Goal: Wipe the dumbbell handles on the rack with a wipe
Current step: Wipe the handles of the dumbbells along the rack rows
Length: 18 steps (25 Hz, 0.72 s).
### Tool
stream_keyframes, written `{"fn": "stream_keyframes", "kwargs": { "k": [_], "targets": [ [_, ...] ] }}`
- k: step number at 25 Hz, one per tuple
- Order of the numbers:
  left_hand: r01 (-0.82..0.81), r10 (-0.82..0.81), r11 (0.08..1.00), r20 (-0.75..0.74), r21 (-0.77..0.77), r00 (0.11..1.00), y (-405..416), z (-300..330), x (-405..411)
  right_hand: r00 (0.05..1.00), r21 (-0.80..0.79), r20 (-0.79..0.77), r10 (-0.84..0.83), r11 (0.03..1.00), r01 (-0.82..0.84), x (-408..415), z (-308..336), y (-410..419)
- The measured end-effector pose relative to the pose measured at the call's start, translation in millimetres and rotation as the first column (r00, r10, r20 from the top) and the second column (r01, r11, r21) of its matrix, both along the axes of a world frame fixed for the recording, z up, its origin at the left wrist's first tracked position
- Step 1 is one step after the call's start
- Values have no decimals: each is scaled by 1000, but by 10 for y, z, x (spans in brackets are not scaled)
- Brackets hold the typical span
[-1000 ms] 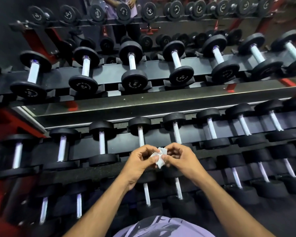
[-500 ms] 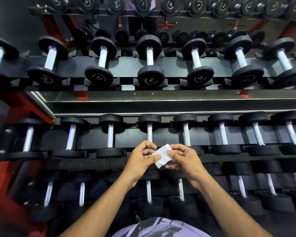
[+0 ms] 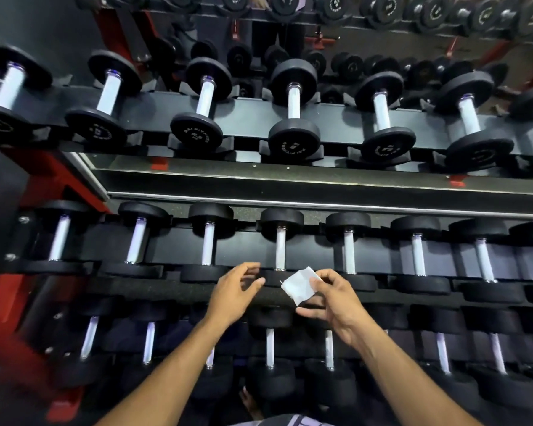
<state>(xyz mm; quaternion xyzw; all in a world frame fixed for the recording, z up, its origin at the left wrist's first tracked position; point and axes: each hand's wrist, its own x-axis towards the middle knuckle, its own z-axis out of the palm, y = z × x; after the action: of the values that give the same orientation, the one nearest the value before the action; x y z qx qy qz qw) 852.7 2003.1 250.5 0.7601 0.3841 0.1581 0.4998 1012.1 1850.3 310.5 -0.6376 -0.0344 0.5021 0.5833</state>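
The fingers [image 3: 316,279] of the right hand [image 3: 336,302] pinch a small, white, square folded wipe [image 3: 299,285] by its right edge, with the thumb below it. The left hand [image 3: 233,293] is just beside the wipe but apart from it; its fingers are released, slightly bent, and they grasp nothing.

The wipe hangs in the air in front of the middle shelf of the dark metal dumbbell rack [image 3: 320,186], near the lower end of one smooth, pale, shiny metal dumbbell handle [image 3: 280,249]. It does not touch any handle.

In my judgement the wiping is not yet begun here: the wipe looks flat and ready, and all handles in the three rows wait for it. I cannot tell if some handle is already clean.

The dumbbell heads are round, matte black discs, probably rubber, and they sit in black cradles. The rack frame has red painted posts [image 3: 53,176] on the left
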Motion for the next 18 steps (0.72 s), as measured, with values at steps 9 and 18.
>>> {"fn": "stream_keyframes", "kwargs": {
  "k": [9,18],
  "targets": [
    [321,-87,886,-558,336,825,1346,-768,-79,968,-98,245,-58,992,84,252,-331,554],
    [173,35,930,-546,326,837,1624,-1432,181,854,-359,515,74,923,137,709,-1319,1103]
  ]
}}
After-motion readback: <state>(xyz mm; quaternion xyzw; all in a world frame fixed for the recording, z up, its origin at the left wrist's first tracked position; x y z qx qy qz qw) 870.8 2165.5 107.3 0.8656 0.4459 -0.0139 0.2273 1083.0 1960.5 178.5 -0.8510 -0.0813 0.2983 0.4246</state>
